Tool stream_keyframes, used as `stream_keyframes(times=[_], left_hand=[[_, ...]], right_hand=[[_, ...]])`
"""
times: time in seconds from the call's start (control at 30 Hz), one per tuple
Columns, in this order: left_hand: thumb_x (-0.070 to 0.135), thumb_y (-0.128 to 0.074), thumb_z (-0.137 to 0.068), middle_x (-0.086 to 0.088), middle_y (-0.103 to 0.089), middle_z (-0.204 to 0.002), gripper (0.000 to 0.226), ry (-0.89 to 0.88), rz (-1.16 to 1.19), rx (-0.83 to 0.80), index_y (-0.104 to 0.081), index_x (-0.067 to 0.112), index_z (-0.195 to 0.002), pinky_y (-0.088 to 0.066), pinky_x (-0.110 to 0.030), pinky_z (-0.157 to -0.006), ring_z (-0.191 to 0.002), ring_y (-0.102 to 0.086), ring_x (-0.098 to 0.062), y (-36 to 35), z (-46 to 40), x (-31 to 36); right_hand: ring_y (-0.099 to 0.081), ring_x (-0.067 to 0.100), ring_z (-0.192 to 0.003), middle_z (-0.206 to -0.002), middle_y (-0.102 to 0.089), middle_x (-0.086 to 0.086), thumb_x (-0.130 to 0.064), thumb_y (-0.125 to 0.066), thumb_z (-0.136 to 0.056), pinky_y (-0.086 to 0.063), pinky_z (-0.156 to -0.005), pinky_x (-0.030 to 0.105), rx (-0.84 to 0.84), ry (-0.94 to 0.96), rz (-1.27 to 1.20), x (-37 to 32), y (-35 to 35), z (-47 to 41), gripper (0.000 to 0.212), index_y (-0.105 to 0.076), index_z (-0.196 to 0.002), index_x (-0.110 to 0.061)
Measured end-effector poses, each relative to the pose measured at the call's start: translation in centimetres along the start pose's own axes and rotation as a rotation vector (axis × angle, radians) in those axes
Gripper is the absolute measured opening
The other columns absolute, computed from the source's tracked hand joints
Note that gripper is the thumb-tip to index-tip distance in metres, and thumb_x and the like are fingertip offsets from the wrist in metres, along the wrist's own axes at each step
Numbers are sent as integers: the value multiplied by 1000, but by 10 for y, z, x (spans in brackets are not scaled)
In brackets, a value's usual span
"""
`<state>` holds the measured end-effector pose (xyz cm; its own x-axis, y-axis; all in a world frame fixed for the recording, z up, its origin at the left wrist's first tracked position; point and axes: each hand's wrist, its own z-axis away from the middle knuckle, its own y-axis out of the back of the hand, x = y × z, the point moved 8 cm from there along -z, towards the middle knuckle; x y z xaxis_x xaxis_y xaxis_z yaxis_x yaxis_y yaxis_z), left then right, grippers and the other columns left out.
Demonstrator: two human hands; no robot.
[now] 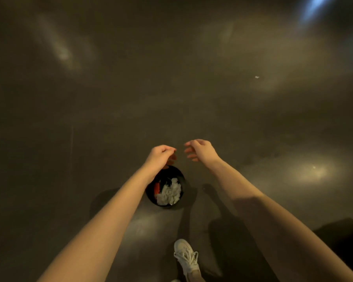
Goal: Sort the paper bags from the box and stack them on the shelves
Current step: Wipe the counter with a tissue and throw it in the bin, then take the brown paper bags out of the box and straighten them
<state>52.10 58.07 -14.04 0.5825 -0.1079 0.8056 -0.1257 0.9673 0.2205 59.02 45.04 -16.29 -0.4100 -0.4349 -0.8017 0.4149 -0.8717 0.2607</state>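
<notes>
Dim, dark floor [110, 98]. Both arms reach forward and down. Left hand [161, 156] has fingers curled under, nothing visibly held; right hand [200, 150] has fingers loose and apart, empty. Below the left wrist, a round black bin [179, 178] holds crumpled white paper [169, 193]. One white sneaker [186, 256] near the bottom edge. No paper bags, box or shelves in view.

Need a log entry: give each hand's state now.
Left hand: fingers curled; holding anything cannot be told.
Right hand: open, empty.
</notes>
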Motion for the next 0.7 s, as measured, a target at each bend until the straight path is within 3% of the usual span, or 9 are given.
stream_keyframes(times=[0.1, 0.33, 0.57, 0.7], left_hand=[[13, -42, -99, 2, -58, -79, 21, -127, -31, -57, -61, 8, -109, -42, -18, -58, -68, -53, -7, -16, 47, 72], [13, -40, -99, 3, -60, -74, 26, -396, -119, -271, -57, 20, -82, -38, -16, -51, -42, -52, 5, -103, 157, 215], [12, -40, -99, 0, -60, -76, 18, -656, -165, -511, -58, 11, -99, -40, -12, -49, -42, -52, 6, -240, 288, 321], [11, -43, -98, -2, -60, -75, 21, -748, -176, -671, -58, 16, -84, -40, -16, -53, -53, -52, -5, -326, 365, 344]], right_hand=[[-56, 11, -59, -72, -63, -3, -17, -41, -95, -41, -54, 22, 80, 104, -13, -48, 50, 57, 26, -60, -77, -22], [-55, 12, -56, -71, -63, -2, -15, -41, -93, -42, -55, 23, 366, 282, -34, -115, 203, 211, 26, -60, -77, -22], [-55, 10, -56, -69, -62, -3, -15, -42, -95, -44, -54, 20, 762, 391, -30, -116, 366, 389, 26, -61, -79, -21], [-54, 11, -57, -68, -61, -2, -14, -41, -97, -43, -54, 20, 964, 398, -31, -82, 439, 490, 27, -61, -79, -18]])
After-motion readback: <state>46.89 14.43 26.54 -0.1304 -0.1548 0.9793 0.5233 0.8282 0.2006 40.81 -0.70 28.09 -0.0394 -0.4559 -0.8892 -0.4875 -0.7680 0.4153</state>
